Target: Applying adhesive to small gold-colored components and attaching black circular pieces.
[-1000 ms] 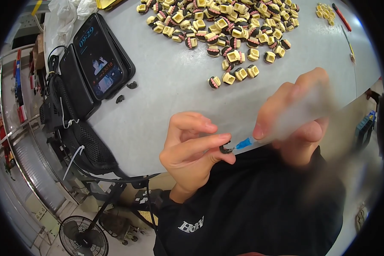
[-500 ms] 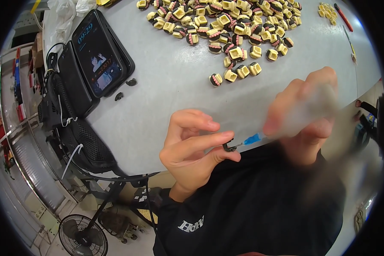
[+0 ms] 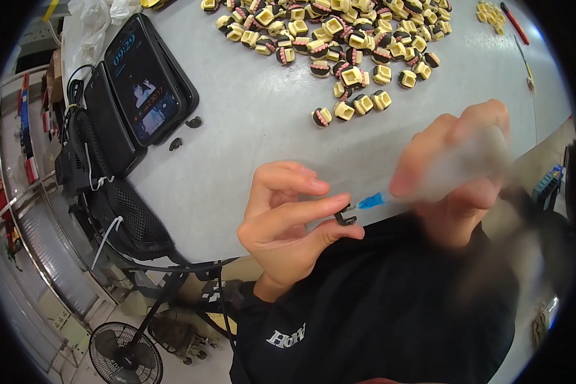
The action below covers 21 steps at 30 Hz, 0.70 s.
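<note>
Between thumb and index finger of my left hand is a small dark C-shaped piece, held just past the table's near edge. My right hand is wrapped round a whitish, see-through glue bottle, blurred close to the camera. Its blue nozzle ends in a thin metal needle, whose tip meets the upper part of the dark piece. Beyond my hands, a short row of cream, black and pink parts lies on the table, below a large heap of similar parts.
At the left, a phone rests on a black case beside cables and a black mesh pouch. Two dark curved bits lie near it. Small yellow pieces, a red pen-like tool and a thin brush are far right.
The needle tip has shifted from the lower part of the dark piece up to its upper part. The blue nozzle moved slightly up and left. My left hand has barely moved.
</note>
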Each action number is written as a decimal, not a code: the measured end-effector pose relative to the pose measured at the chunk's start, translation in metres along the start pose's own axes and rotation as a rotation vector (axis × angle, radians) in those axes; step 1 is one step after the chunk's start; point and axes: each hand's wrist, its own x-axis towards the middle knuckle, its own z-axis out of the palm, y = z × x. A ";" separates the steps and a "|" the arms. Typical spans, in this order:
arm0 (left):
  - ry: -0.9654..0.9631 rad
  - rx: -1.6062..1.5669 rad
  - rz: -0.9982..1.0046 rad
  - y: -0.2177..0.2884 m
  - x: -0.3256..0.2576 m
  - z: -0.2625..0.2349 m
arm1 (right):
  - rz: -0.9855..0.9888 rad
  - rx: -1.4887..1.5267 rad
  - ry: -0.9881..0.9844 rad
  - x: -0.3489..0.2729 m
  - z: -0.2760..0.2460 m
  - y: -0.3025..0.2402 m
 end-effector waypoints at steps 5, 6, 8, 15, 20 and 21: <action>0.025 -0.054 0.001 -0.001 0.001 0.001 | -0.026 -0.024 -0.075 -0.002 -0.017 0.004; 0.024 -0.055 0.004 0.000 0.001 0.000 | -0.030 -0.025 -0.075 -0.002 -0.019 0.003; 0.028 -0.056 0.013 0.003 0.001 -0.001 | -0.068 0.017 -0.079 -0.002 -0.023 0.001; 0.042 -0.155 0.019 0.030 0.003 0.000 | -0.420 -0.035 -0.141 0.017 -0.040 -0.023; 0.039 -0.203 -0.006 0.048 0.000 0.000 | -0.397 -0.358 -0.052 0.005 -0.060 -0.051; 0.037 -0.196 -0.019 0.051 0.000 0.000 | -0.384 -0.501 -0.037 0.003 -0.064 -0.055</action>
